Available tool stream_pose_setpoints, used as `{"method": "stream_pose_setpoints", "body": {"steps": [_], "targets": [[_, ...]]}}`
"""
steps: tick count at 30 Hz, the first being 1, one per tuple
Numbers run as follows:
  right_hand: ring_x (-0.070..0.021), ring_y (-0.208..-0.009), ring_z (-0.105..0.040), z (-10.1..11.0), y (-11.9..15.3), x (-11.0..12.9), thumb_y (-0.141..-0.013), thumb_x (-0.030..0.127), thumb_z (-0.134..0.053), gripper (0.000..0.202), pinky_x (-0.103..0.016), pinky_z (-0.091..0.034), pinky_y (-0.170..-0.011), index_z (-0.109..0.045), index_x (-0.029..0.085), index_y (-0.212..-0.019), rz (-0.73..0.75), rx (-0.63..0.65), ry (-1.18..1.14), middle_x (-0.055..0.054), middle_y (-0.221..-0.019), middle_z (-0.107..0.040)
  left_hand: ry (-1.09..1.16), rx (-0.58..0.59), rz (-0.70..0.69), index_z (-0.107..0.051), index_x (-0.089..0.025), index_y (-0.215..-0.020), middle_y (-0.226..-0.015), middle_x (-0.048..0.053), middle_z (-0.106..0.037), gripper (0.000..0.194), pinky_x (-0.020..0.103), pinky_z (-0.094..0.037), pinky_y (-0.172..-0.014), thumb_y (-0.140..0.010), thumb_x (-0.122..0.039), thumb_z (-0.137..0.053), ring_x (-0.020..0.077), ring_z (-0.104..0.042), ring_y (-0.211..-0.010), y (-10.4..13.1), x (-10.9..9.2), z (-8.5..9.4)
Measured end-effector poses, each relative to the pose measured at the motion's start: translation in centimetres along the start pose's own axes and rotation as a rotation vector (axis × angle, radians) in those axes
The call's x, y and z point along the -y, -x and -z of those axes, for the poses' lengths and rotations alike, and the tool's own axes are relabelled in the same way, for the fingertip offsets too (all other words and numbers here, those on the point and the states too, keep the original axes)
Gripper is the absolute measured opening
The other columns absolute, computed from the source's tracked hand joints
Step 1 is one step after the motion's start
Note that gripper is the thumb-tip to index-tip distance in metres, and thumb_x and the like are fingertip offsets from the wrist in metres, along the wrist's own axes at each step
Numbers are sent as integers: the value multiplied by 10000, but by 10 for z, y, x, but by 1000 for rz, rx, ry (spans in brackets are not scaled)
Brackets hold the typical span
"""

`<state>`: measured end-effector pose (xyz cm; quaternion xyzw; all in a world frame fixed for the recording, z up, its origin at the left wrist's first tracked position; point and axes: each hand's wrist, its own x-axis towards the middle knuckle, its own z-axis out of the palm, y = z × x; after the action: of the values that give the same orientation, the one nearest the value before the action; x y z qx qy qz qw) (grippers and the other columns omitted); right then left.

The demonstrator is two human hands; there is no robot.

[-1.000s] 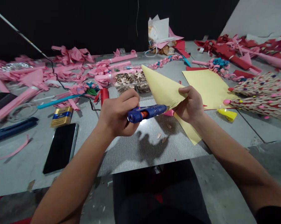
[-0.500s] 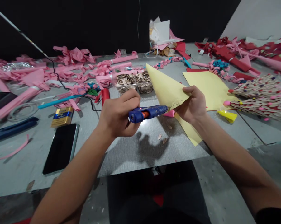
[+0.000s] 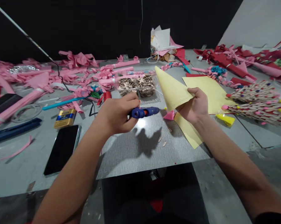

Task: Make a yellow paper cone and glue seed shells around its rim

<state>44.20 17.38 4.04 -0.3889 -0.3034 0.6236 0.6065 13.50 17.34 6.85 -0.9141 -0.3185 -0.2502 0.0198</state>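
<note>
My left hand (image 3: 118,114) is wrapped round a blue glue gun (image 3: 145,112), its nozzle end pointing right, a small gap away from a pale yellow paper cone (image 3: 172,88). The cone's tip points up and to the left. At its lower right rim my right hand (image 3: 195,104) pinches the paper, thumb outside and the other fingers partly hidden behind it. Beneath the cone lie a pink piece (image 3: 169,115) and a few small wooden slips (image 3: 164,143). A clear box of wooden pieces (image 3: 145,85) stands behind the glue gun.
Yellow sheets (image 3: 207,90) lie at the right, near two bead-tipped cones (image 3: 259,109) and a yellow packet (image 3: 225,119). On the left are a phone (image 3: 62,150), a gold box (image 3: 64,118) and a dark blue tool (image 3: 15,130). Pink paper scraps (image 3: 78,59) line the back.
The glue gun has drawn back left from the cone's rim, leaving a gap. The cone has shifted slightly right and tilted more upright. The view has moved slightly.
</note>
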Motion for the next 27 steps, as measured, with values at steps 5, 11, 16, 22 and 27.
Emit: {"method": "stream_pose_setpoints", "body": {"steps": [5,11,16,22,27], "targets": [[-328,-1286,-759,6,-4,11,-761,462,-669,242,-488,-628,-992,-754,311,-930,132,20,24,-42,-1075,-886,-18,204,97,-683,-245,-1029,-1105,48,-732,246,319,-372,-592,-793,-181,-664,180,-624,-711,6,24,1],[-289,-1372,-718,6,-6,7,-748,500,-606,256,-431,-535,-1012,-730,290,-826,208,10,98,-64,-1079,-900,-17,395,211,-694,-225,-1143,-1197,88,-695,421,317,-466,-643,-748,-87,-645,227,-711,-876,13,35,-20],[-234,-1356,-735,0,-3,4,-787,485,-493,288,-394,-529,-1016,-703,289,-767,191,17,177,-43,-962,-891,-115,382,211,-743,-219,-1269,-1280,135,-725,513,459,-566,-953,-765,-136,-695,361,-689,-1180,11,32,-31],[-207,-1283,-759,-4,-1,2,-744,424,-585,160,-373,-524,-1038,-659,314,-656,196,64,20,0,-1017,-903,81,320,-199,-797,-259,-1319,-1279,89,-782,382,459,-491,-1040,-968,-150,-689,311,-668,-1178,-4,-22,-33],[-255,-1389,-715,-5,5,-3,-811,441,-579,220,-405,-561,-1002,-746,297,-822,220,71,88,-28,-1078,-899,28,393,-390,-827,-238,-1161,-1085,64,-809,151,425,-444,-881,-1075,-190,-714,285,-676,-1063,-3,-58,-53]]}}
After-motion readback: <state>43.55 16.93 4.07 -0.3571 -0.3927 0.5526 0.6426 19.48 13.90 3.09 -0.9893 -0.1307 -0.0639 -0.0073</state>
